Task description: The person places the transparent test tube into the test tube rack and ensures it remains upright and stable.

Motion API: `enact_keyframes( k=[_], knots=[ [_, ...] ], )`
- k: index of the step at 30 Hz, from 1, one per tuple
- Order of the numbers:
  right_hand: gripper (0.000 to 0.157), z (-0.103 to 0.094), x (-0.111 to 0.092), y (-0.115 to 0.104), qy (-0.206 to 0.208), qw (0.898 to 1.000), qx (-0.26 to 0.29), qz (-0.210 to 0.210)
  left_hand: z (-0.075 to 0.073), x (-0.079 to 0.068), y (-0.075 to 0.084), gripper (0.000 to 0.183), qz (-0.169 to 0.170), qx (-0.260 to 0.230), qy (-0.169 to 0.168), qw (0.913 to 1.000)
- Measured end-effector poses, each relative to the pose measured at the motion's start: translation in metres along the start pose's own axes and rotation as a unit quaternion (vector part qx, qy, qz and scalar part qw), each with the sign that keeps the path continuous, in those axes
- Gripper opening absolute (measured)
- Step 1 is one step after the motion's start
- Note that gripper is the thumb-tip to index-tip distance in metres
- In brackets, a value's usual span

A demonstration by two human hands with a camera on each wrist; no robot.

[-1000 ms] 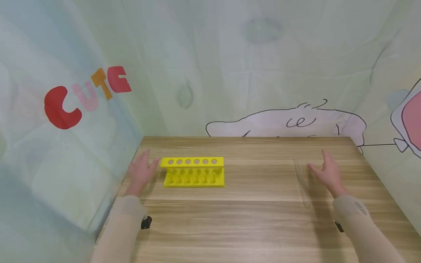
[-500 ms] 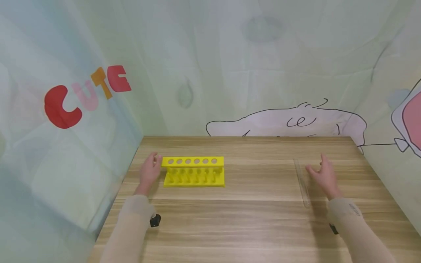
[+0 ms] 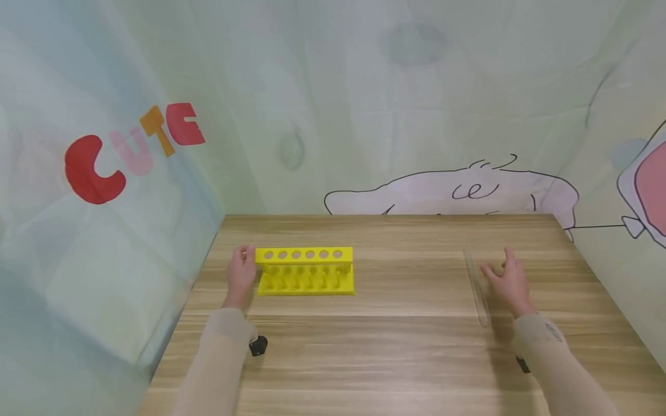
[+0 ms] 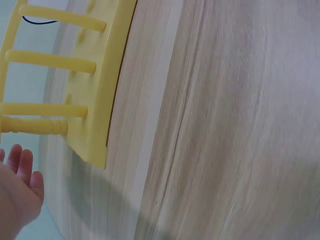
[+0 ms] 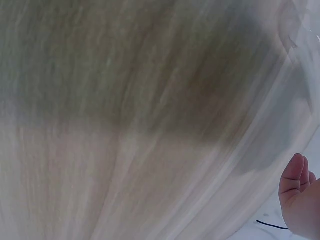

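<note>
Running down the left side, a pale cloth (image 3: 47, 260) is printed with CUTE letters (image 3: 139, 166). Next, a light sleeve (image 3: 215, 358) is seen, a small black device (image 3: 258, 345) worn at its cuff. The left hand (image 3: 241, 273) is placed at the left end of a yellow rack (image 3: 303, 261), fingers bent toward the top plate; contact is suggested, but whether it is clamped cannot be told, as the fingertips are hidden in the head view and cut off in the left wrist view. The rack is stood upright on the left part of the wood-grain tabletop (image 3: 395, 346); six holes are seen in a row along its top, pegs below. Behind, a drawing (image 3: 416, 196) is outlined in black. Farther right, a clear tube (image 3: 476, 288) is laid flat, near end angled slightly right. Just beside it, apart from it, the right hand (image 3: 510, 285) is held over the tabletop, thumb and index finger spread, nothing gripped. Hands are set well apart. At far right, a pink balloon (image 3: 652, 188) is printed.
</note>
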State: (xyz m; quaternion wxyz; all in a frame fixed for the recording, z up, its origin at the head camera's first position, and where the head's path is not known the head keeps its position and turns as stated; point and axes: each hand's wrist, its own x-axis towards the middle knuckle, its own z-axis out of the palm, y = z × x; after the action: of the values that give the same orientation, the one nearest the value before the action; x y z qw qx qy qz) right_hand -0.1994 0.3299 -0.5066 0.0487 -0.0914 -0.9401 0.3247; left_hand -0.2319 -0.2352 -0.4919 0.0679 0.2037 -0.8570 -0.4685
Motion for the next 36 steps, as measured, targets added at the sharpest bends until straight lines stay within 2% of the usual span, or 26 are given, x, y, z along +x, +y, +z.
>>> enact_keyframes(
  k=[4,7,13,19,28,36],
  knots=[
    [0.08,0.002,-0.002,0.0,-0.001,1.0,0.007,0.001,0.008,-0.001,0.0,0.057,-0.047,-0.048,0.001,0.9977],
    [0.08,0.004,-0.003,0.0,-0.007,1.0,0.014,0.005,0.013,-0.001,-0.001,0.057,-0.063,-0.069,0.001,0.9957],
    [0.079,0.007,-0.005,0.0,-0.032,0.999,0.025,0.018,0.02,0.0,-0.001,0.059,-0.064,-0.079,0.005,0.9948],
    [0.075,0.012,-0.006,0.001,-0.048,0.999,0.023,0.012,0.023,-0.002,0.0,0.055,-0.074,-0.079,-0.002,0.9941],
    [0.068,0.018,-0.003,0.0,-0.043,0.999,0.014,0.0,0.02,-0.005,0.004,0.053,-0.074,-0.071,-0.012,0.9946],
    [0.071,0.022,0.0,-0.002,-0.07,0.997,0.017,0.013,0.02,-0.005,0.005,0.054,-0.067,-0.073,-0.02,0.9949]
  ],
)
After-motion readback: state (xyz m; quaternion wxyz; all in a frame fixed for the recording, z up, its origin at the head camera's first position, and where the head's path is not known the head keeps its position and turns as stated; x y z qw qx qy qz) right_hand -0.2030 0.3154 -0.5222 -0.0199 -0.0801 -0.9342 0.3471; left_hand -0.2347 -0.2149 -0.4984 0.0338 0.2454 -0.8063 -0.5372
